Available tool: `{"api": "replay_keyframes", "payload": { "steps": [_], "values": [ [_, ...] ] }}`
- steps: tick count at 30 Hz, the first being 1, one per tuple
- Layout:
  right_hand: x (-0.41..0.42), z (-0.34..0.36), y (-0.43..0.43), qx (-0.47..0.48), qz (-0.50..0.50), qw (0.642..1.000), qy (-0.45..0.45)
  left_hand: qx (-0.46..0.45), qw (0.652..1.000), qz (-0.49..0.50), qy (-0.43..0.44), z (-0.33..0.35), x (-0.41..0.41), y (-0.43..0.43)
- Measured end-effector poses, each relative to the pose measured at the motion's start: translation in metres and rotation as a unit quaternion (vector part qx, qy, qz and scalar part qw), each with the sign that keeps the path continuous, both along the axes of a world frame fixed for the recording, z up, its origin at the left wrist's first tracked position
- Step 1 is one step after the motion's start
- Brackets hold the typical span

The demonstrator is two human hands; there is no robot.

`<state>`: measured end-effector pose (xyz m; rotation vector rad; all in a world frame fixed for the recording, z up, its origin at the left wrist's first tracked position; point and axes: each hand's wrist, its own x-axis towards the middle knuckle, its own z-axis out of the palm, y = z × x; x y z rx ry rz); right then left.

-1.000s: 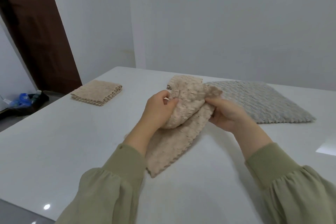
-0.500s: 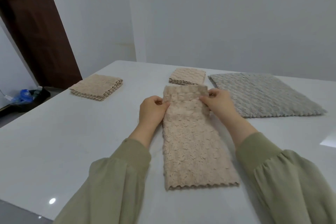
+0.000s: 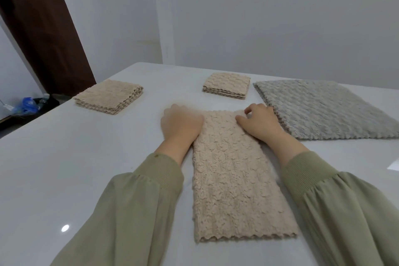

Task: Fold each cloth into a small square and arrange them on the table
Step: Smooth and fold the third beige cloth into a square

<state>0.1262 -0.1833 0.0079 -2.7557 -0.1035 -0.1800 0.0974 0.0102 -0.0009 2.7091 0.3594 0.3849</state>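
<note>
On the white worktop (image 3: 86, 168) lie four cloths. The biggest is the grey cloth (image 3: 323, 108), on the far right. It is spread out flat and not folded yet.

Next is the long beige cloth (image 3: 233, 179), right in the middle, between the two arms. It is folded into a strip and lies flat. Its long way runs from near the person straight out and away. The short zigzag end is the near one. Its far right corner is just beside the grey cloth.

Two small beige squares look done. The left folded square (image 3: 110, 97) sits far off to the left. The far folded square (image 3: 226, 85) sits past the strip, well apart from the other one.

The left hand (image 3: 181, 123) lies on the far left corner of the strip. It is blurry, so I cannot tell if it grips or just presses. The right hand (image 3: 259, 124) is at the far right corner. Its fingers curl at the edge and the thumb is on top, so it looks like a pinch.

I think the step now is the strip's next fold. For that, both far corners must be lifted together and brought back to the near end, so the edges match up.
</note>
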Motion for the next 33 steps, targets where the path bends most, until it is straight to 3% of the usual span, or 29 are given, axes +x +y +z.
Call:
{"api": "replay_keyframes", "payload": {
  "steps": [7,10,12,15,19,23,28,30,33],
  "values": [
    [0.003,0.001,-0.001,0.019,0.004,1.000,0.010,-0.008,1.000,-0.004,0.020,0.005,0.005,0.000],
    [-0.001,0.006,-0.002,0.057,0.009,0.998,0.011,-0.092,0.995,-0.032,-0.021,0.005,0.003,0.003],
    [-0.004,0.009,-0.004,0.166,0.012,0.986,0.026,-0.193,0.978,-0.050,-0.060,0.005,0.000,0.003],
    [-0.007,0.014,-0.006,0.365,0.022,0.930,0.041,-0.307,0.945,-0.066,-0.088,0.007,-0.003,0.003],
    [-0.004,0.020,-0.003,0.508,0.026,0.858,0.074,-0.420,0.897,-0.093,-0.104,0.011,-0.006,0.003],
    [-0.008,0.022,0.001,0.478,0.030,0.871,0.111,-0.461,0.873,-0.108,-0.114,0.013,-0.009,0.003],
    [-0.013,0.023,0.005,0.344,0.046,0.933,0.098,-0.471,0.865,-0.117,-0.124,0.013,-0.009,0.003],
    [-0.015,0.026,0.007,0.343,0.033,0.936,0.069,-0.456,0.873,-0.116,-0.127,0.012,-0.009,0.003],
    [-0.014,0.029,0.002,0.350,0.011,0.936,0.043,-0.366,0.918,-0.094,-0.124,0.010,-0.009,0.005]
  ]
}}
